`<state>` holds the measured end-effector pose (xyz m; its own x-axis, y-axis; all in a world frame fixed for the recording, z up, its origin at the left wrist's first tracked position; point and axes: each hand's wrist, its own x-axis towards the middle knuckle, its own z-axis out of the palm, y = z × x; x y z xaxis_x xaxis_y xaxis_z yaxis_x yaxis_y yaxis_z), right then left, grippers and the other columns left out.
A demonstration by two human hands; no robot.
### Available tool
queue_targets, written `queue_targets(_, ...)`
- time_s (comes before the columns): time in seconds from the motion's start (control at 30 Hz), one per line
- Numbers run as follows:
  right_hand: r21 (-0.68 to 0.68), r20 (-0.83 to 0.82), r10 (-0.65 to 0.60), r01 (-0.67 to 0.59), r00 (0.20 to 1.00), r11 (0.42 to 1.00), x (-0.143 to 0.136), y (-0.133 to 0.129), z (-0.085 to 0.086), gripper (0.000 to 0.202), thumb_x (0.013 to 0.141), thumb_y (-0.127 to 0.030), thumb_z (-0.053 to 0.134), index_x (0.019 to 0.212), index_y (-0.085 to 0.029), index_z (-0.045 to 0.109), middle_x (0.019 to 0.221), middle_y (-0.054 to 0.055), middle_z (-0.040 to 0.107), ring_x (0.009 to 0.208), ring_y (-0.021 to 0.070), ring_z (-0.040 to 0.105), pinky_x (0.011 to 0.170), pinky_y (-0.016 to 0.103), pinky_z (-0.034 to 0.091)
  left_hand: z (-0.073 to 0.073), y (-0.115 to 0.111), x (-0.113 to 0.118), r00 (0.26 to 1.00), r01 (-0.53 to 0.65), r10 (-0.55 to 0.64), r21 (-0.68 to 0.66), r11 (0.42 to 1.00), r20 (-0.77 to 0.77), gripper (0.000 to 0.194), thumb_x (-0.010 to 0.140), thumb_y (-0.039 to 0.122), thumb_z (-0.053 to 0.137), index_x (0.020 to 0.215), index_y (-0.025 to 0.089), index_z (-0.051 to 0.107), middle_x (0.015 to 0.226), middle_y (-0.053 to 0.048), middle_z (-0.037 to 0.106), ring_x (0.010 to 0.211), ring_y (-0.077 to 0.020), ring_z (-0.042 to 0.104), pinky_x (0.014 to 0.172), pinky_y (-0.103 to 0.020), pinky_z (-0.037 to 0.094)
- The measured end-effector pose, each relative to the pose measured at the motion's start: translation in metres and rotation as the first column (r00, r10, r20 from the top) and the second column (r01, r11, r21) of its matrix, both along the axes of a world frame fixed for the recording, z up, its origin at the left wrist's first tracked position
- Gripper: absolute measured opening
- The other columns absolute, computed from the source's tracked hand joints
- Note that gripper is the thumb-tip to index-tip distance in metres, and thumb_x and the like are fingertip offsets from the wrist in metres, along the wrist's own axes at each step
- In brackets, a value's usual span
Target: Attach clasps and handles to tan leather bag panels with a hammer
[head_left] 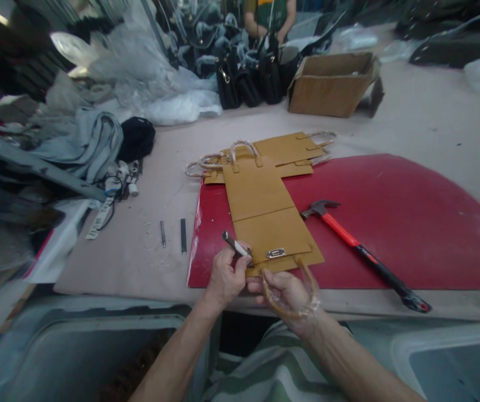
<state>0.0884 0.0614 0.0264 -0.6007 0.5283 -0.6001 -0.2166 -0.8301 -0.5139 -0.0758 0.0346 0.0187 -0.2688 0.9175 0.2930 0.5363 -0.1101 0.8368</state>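
My left hand [226,279] is closed around a metal rod-shaped tool [234,244] with a white wrapped part. The tool's lower end meets the near left corner of a tan bag panel [256,192]; its tip is hidden by my fingers. My right hand [288,291] grips the panel's near edge, thumb close to the base of a plastic-wrapped handle [279,310], which loops over this hand. A silver metal clasp plate [276,253] sits on the panel's near flap. Just right of the panel lies a claw hammer [361,251] with a red and black handle.
Under the work is a red board [390,218]. More tan panels [292,148] with wrapped handles lie behind. Two small metal pieces, a rod [163,233] and a flat bar [183,235], lie left. Farther back are a cardboard box [332,86], black bags [248,84] and a person [271,19].
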Motion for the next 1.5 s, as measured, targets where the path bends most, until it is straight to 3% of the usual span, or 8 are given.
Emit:
queue_targets(0.27, -0.154, 0.164, -0.043, 0.069, 0.985, 0.986, 0.054, -0.043, -0.002, 0.024, 0.073, -0.028, 0.076, 0.091, -0.015, 0.067, 0.084, 0.009, 0.070, 0.066, 0.0153, 0.066, 0.054, 0.022, 0.049, -0.016, -0.006, 0.012, 0.976, 0.069, -0.024, 0.204, 0.977, -0.217, 0.015, 0.090, 0.013, 0.054, 0.103, 0.017, 0.061, 0.104, -0.010, 0.071, 0.101, -0.0203, 0.068, 0.092, -0.033, 0.056)
queue_targets(0.43, 0.193, 0.482, 0.123, -0.242, 0.867, 0.951, 0.124, -0.022, 0.013, 0.032, 0.077, -0.047, 0.063, 0.087, -0.016, 0.063, 0.080, 0.008, 0.067, 0.058, 0.0161, 0.059, 0.050, 0.027, 0.042, -0.014, -0.006, 0.014, 0.987, 0.053, -0.030, 0.142, 0.988, -0.159, 0.017, 0.089, 0.013, 0.054, 0.103, 0.017, 0.062, 0.104, -0.010, 0.071, 0.101, -0.0209, 0.068, 0.090, -0.033, 0.055)
queue_targets(0.57, 0.641, 0.767, -0.450, -0.582, 0.458, 0.501, 0.165, 0.033, 0.020, 0.040, 0.083, -0.047, 0.049, 0.102, -0.016, 0.065, 0.098, 0.015, 0.067, 0.089, 0.0290, 0.064, 0.080, 0.041, 0.049, -0.013, -0.005, 0.017, 0.994, 0.042, -0.032, 0.091, 0.995, -0.105, 0.015, 0.088, 0.014, 0.056, 0.101, 0.018, 0.063, 0.102, -0.008, 0.071, 0.097, -0.0204, 0.068, 0.088, -0.032, 0.055)
queue_targets(0.7, 0.409, 0.719, -0.675, -0.886, 0.164, 0.220, 0.169, 0.076, 0.014, 0.035, 0.088, -0.034, 0.042, 0.104, -0.010, 0.062, 0.104, 0.023, 0.060, 0.096, 0.0352, 0.057, 0.082, 0.046, 0.045, -0.012, -0.004, 0.018, 0.998, 0.019, -0.015, 0.059, 0.998, -0.069, 0.014, 0.087, 0.014, 0.057, 0.098, 0.018, 0.063, 0.098, -0.007, 0.070, 0.091, -0.0195, 0.068, 0.084, -0.030, 0.054)
queue_targets(0.8, 0.404, 0.847, -0.497, -0.837, 0.191, 0.368, 0.160, 0.090, 0.018, 0.015, 0.083, -0.025, 0.047, 0.088, -0.015, 0.056, 0.090, 0.018, 0.058, 0.083, 0.0282, 0.054, 0.074, 0.039, 0.042, -0.010, -0.003, 0.020, 0.997, 0.017, -0.013, 0.051, 0.999, -0.073, 0.013, 0.086, 0.012, 0.056, 0.095, 0.018, 0.063, 0.096, -0.007, 0.070, 0.091, -0.0199, 0.067, 0.083, -0.030, 0.053)
queue_targets(1.07, 0.399, 0.637, 0.072, -0.407, 0.768, 0.822, 0.131, 0.084, 0.046, 0.019, 0.070, -0.038, 0.047, 0.081, -0.023, 0.043, 0.065, -0.004, 0.035, 0.047, 0.0106, 0.030, 0.045, 0.024, 0.030, -0.001, -0.004, 0.027, 1.000, -0.009, 0.010, 0.032, 0.999, -0.003, 0.011, 0.085, 0.009, 0.054, 0.088, 0.018, 0.059, 0.088, -0.005, 0.065, 0.085, -0.0189, 0.062, 0.080, -0.030, 0.049)
queue_targets(1.2, 0.467, 0.609, -0.052, -0.305, 0.791, 0.830, 0.110, 0.069, 0.074, 0.037, 0.079, -0.059, 0.048, 0.075, -0.025, 0.035, 0.061, -0.007, 0.031, 0.042, 0.0084, 0.024, 0.040, 0.023, 0.022, 0.000, -0.003, 0.027, 0.999, 0.007, -0.009, 0.049, 0.999, 0.047, 0.011, 0.084, 0.009, 0.053, 0.086, 0.018, 0.059, 0.086, -0.004, 0.063, 0.084, -0.0179, 0.061, 0.078, -0.029, 0.047)
queue_targets(1.5, 0.750, 0.527, -0.500, -0.652, 0.687, -0.106, 0.093, 0.035, 0.155, 0.038, 0.096, -0.055, 0.035, 0.073, -0.025, 0.045, 0.050, 0.000, 0.046, 0.039, 0.0136, 0.037, 0.045, 0.030, 0.022, 0.001, -0.002, 0.027, 1.000, 0.010, -0.011, 0.030, 1.000, 0.026, 0.010, 0.083, 0.010, 0.053, 0.084, 0.018, 0.059, 0.083, -0.003, 0.062, 0.081, -0.0175, 0.061, 0.076, -0.028, 0.046)
